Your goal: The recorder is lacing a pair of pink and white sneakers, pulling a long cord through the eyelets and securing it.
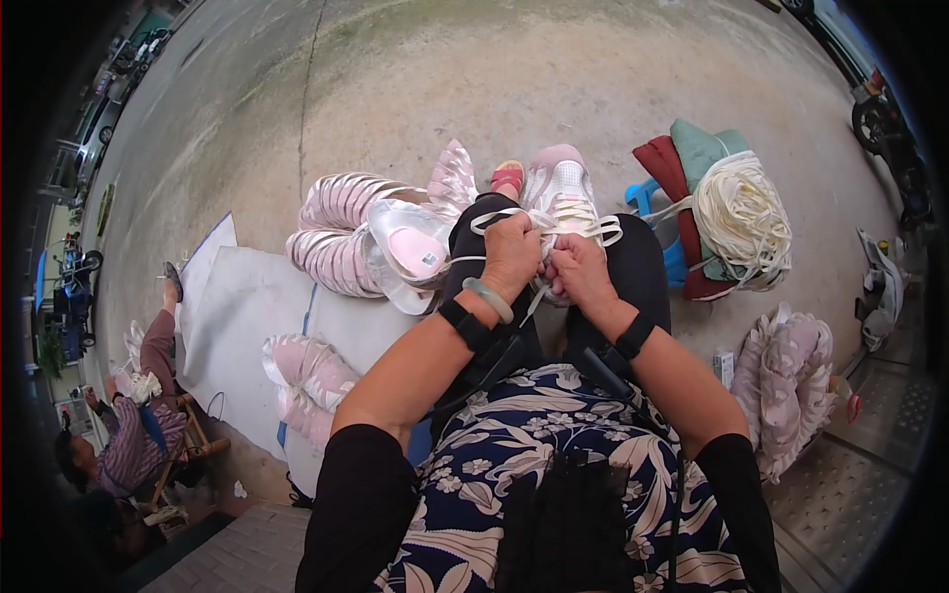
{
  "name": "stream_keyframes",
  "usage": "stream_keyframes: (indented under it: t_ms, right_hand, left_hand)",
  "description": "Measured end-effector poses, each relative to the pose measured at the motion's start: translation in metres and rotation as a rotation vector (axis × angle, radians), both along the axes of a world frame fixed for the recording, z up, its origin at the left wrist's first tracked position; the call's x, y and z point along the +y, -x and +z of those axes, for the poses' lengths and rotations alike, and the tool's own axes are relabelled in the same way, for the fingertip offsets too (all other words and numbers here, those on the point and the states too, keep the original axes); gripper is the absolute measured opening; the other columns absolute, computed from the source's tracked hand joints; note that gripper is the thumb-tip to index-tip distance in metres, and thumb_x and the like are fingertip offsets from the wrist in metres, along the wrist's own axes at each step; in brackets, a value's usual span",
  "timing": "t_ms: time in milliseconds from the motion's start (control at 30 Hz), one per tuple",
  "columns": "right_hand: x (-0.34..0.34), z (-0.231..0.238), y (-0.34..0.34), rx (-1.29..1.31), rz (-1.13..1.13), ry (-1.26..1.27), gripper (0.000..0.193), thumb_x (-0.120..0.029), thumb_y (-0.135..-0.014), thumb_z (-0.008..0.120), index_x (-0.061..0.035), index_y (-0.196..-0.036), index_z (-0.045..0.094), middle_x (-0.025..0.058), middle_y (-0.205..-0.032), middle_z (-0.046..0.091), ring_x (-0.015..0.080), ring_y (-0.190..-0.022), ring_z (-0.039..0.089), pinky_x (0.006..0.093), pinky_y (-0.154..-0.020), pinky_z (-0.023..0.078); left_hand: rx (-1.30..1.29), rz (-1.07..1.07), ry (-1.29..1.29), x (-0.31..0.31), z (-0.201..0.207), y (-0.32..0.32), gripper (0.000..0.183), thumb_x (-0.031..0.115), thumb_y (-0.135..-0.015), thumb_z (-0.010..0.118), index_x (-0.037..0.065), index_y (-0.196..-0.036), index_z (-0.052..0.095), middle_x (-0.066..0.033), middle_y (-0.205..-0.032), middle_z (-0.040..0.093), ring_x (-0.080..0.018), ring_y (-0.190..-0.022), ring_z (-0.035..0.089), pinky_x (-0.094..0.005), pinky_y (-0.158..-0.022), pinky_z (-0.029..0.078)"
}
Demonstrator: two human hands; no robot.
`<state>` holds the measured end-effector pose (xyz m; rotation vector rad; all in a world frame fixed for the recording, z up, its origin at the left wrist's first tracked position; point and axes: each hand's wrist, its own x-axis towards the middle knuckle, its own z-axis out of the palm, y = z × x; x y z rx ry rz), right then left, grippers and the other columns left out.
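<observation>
A pink and white sneaker upper [560, 178] rests between my knees, toe pointing away from me. My left hand [512, 255] is closed with its fingers pinching a cream shoelace [605, 229] over the lacing area. Close beside it on the right, my right hand [581, 271] also pinches the lace, fingertips nearly meeting the left's. Lace loops stick out to both sides of the hands, and a loose end hangs below them. The rear part of the upper is hidden behind my hands.
Stacked pink and white uppers [346, 203] lie at the left, with another bundle [311, 381] nearer me. A hank of cream laces [743, 217] sits on red and green cloth over a blue stool [643, 195]. More uppers [791, 390] lie right. A seated person [143, 435] is far left.
</observation>
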<state>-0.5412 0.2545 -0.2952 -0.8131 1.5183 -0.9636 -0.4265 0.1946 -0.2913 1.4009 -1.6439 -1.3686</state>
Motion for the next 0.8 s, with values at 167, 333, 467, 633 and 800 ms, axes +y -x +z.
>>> stream_keyframes:
  t_ms: [167,333,467,633,800]
  right_hand:
    - [-0.003,0.009,-0.001,-0.014,-0.034,0.032,0.013,-0.009,-0.084,0.045,-0.0021,-0.09,0.054,0.0017,-0.06,0.055,0.0051,-0.04,0.046,0.0186,-0.036,0.036]
    - [-0.004,0.011,-0.007,0.004,-0.13,0.009,0.015,-0.009,-0.08,0.046,-0.0021,-0.088,0.056,0.0043,-0.058,0.055,0.0113,-0.041,0.051,0.0244,-0.037,0.041]
    - [-0.001,-0.013,-0.01,0.144,-0.185,0.14,0.01,-0.01,-0.077,0.057,-0.0025,-0.083,0.061,0.0048,-0.064,0.059,0.0093,-0.052,0.054,0.0237,-0.045,0.043]
    - [0.002,-0.006,-0.009,-0.166,-0.198,0.067,0.008,-0.01,-0.08,0.058,-0.003,-0.082,0.061,0.0022,-0.066,0.059,0.0085,-0.053,0.053,0.0222,-0.044,0.041]
    - [-0.006,-0.017,-0.005,-0.098,-0.135,0.105,0.01,-0.011,-0.079,0.059,-0.0024,-0.082,0.063,0.0038,-0.065,0.059,0.0089,-0.052,0.053,0.0227,-0.045,0.042]
  left_hand:
    - [-0.026,0.016,0.039,-0.005,0.005,0.004,0.015,0.004,-0.078,0.054,-0.002,-0.064,0.053,-0.0067,-0.05,0.054,-0.0117,-0.039,0.055,-0.0258,-0.034,0.042]
    - [-0.285,-0.064,0.547,0.0,-0.004,0.009,0.016,0.011,-0.075,0.052,0.001,-0.063,0.051,-0.0228,-0.06,0.052,-0.0426,-0.062,0.052,-0.0478,-0.056,0.041]
    - [-0.428,-0.182,0.643,0.016,-0.006,0.007,0.009,0.01,-0.077,0.049,0.005,-0.07,0.052,-0.0175,-0.062,0.054,-0.0374,-0.061,0.056,-0.0476,-0.055,0.044]
    - [-0.494,-0.186,0.587,0.023,0.009,0.005,0.013,0.013,-0.077,0.049,0.004,-0.069,0.052,-0.0182,-0.064,0.057,-0.0362,-0.064,0.058,-0.0445,-0.057,0.045]
    - [-0.534,-0.149,0.56,0.016,0.014,0.008,0.015,0.016,-0.075,0.051,0.003,-0.068,0.053,-0.019,-0.067,0.059,-0.037,-0.066,0.059,-0.0456,-0.059,0.046]
